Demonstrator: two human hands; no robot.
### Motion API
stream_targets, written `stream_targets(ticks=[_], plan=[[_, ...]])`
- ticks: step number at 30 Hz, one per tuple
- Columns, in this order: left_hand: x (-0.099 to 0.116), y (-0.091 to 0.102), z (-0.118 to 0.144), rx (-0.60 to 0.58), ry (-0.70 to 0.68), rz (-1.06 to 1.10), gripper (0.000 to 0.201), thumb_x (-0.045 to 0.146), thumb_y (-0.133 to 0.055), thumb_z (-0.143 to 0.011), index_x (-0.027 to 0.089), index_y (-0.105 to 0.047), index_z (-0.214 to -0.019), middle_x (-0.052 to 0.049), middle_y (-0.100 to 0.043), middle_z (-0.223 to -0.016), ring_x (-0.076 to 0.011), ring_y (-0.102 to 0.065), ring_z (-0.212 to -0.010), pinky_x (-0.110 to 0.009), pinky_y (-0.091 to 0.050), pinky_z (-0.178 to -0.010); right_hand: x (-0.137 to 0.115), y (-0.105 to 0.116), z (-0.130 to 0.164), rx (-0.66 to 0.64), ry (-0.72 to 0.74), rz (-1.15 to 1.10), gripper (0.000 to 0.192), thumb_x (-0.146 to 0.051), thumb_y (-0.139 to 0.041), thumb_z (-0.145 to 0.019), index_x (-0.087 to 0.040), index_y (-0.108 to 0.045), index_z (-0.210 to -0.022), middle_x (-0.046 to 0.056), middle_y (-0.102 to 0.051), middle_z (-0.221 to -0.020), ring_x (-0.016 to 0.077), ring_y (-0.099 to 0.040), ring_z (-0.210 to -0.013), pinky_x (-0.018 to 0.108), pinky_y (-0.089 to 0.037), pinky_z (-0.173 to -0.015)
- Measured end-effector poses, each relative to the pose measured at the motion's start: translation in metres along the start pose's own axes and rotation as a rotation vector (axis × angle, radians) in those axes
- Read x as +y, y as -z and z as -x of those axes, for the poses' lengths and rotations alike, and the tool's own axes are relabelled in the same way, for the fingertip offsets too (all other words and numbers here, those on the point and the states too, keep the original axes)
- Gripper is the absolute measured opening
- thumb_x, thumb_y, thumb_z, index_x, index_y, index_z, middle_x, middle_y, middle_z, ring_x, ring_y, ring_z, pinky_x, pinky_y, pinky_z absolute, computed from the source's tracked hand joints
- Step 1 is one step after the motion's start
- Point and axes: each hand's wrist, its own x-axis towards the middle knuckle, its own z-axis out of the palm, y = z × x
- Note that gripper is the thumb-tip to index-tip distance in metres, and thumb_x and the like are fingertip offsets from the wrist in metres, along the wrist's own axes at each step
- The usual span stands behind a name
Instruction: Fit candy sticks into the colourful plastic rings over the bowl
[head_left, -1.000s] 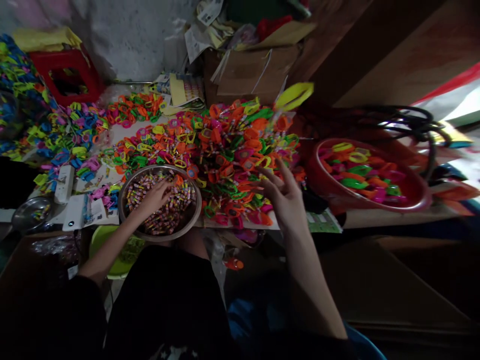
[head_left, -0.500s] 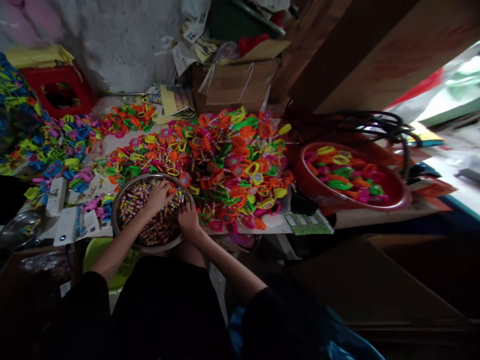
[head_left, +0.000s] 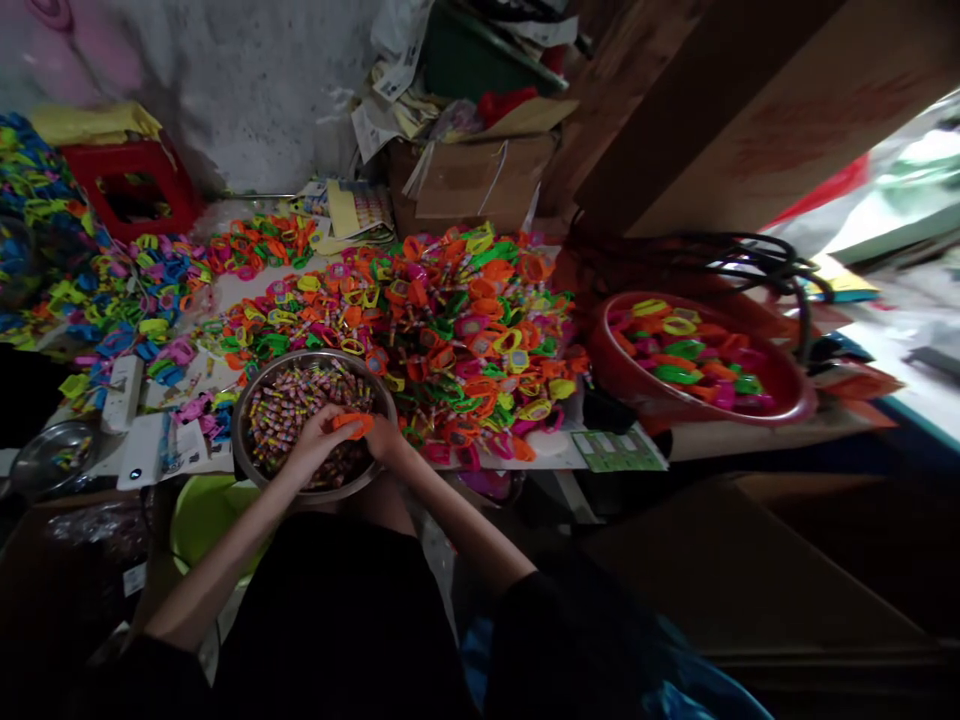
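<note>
Over a metal bowl (head_left: 241, 440) of small, brightly wrapped candy tubes (head_left: 289, 410), my left hand (head_left: 321, 436) pinches an orange toy watch (head_left: 354, 426). My right hand (head_left: 382, 438) is closed at the watch's other end, its fingertips partly hidden. Whether a candy tube is between those fingers, I cannot tell. Just beyond the bowl lies a large heap of toy watches (head_left: 480, 340) in orange, green, yellow and pink, with wrapped tubes showing among them.
A red basin (head_left: 799, 400) of toy watches stands at the right. To the left are blue and pink watches (head_left: 120, 340), a white power strip (head_left: 122, 393), a small metal bowl (head_left: 34, 465) and a red stool (head_left: 176, 185). A yellow-green tub (head_left: 199, 520) sits below the table edge.
Both hands have moved nearer the bowl's front right and come together. The orange toy watch now shows plainly between them. The camera view has shifted slightly.
</note>
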Motion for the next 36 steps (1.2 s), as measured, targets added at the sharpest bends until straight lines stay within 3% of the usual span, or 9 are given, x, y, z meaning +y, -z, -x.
stream_targets(ticks=[4, 8, 11, 14, 20, 28, 36], plan=[[0.003, 0.004, 0.007, 0.067, 0.021, -0.054, 0.039, 0.053, -0.065, -0.068, 0.016, -0.059, -0.081, -0.003, -0.064, -0.085, -0.0181, -0.058, -0.085, -0.029, -0.045, -0.08, 0.011, 0.026, 0.018, 0.034, -0.017, -0.091, 0.035, -0.006, -0.042, -0.087, -0.008, -0.062, -0.115, 0.013, -0.064, -0.112, 0.0184, -0.059, -0.105, 0.025, -0.042, -0.092], [0.005, 0.008, 0.011, 0.179, 0.015, -0.116, 0.036, 0.052, -0.06, -0.074, 0.016, -0.057, -0.075, 0.0, -0.059, -0.073, -0.0153, -0.056, -0.073, -0.025, -0.044, -0.072, 0.014, 0.051, 0.038, 0.238, -0.046, -0.443, 0.03, -0.012, -0.042, -0.09, -0.012, -0.062, -0.113, 0.008, -0.065, -0.11, 0.015, -0.06, -0.101, 0.023, -0.043, -0.089], [0.009, 0.006, 0.012, 0.126, -0.024, -0.196, 0.035, 0.053, -0.058, -0.075, 0.017, -0.055, -0.074, 0.001, -0.059, -0.071, -0.0147, -0.055, -0.07, -0.024, -0.044, -0.068, 0.013, 0.063, 0.051, 0.361, 0.046, -0.743, 0.024, -0.019, -0.051, -0.087, -0.012, -0.064, -0.105, 0.005, -0.067, -0.1, 0.0136, -0.062, -0.09, 0.022, -0.045, -0.081], [0.015, 0.003, 0.014, 0.005, -0.115, -0.286, 0.03, 0.048, -0.055, -0.081, 0.018, -0.058, -0.085, -0.001, -0.064, -0.082, -0.0161, -0.058, -0.079, -0.025, -0.045, -0.075, 0.008, 0.072, 0.065, 0.455, 0.169, -0.86, 0.023, -0.024, -0.056, -0.085, -0.013, -0.065, -0.103, 0.004, -0.066, -0.1, 0.0124, -0.061, -0.089, 0.021, -0.046, -0.08], [0.032, -0.003, 0.027, -0.017, -0.276, -0.505, 0.026, 0.044, -0.06, -0.082, 0.02, -0.058, -0.09, -0.001, -0.063, -0.085, -0.0161, -0.059, -0.081, -0.025, -0.045, -0.075, -0.006, 0.092, 0.101, 0.585, 0.242, -0.839, 0.018, -0.027, -0.064, -0.083, -0.015, -0.066, -0.096, 0.004, -0.067, -0.092, 0.0126, -0.062, -0.086, 0.021, -0.048, -0.077], [0.051, -0.008, 0.041, -0.045, -0.51, -0.633, 0.019, 0.036, -0.058, -0.087, 0.018, -0.053, -0.09, -0.002, -0.058, -0.087, -0.0148, -0.056, -0.087, -0.024, -0.044, -0.079, -0.009, 0.099, 0.121, 0.479, 0.307, -0.722, 0.018, -0.024, -0.059, -0.087, -0.017, -0.062, -0.103, 0.004, -0.066, -0.095, 0.0128, -0.063, -0.086, 0.022, -0.049, -0.077], [0.055, -0.007, 0.046, -0.094, -0.514, -0.665, 0.018, 0.034, -0.055, -0.089, 0.017, -0.054, -0.094, -0.003, -0.055, -0.089, -0.0147, -0.055, -0.089, -0.025, -0.044, -0.081, -0.014, 0.105, 0.124, 0.458, 0.445, -0.638, 0.02, -0.017, -0.055, -0.089, -0.019, -0.064, -0.107, 0.005, -0.059, -0.098, 0.0111, -0.059, -0.089, 0.021, -0.048, -0.079]])
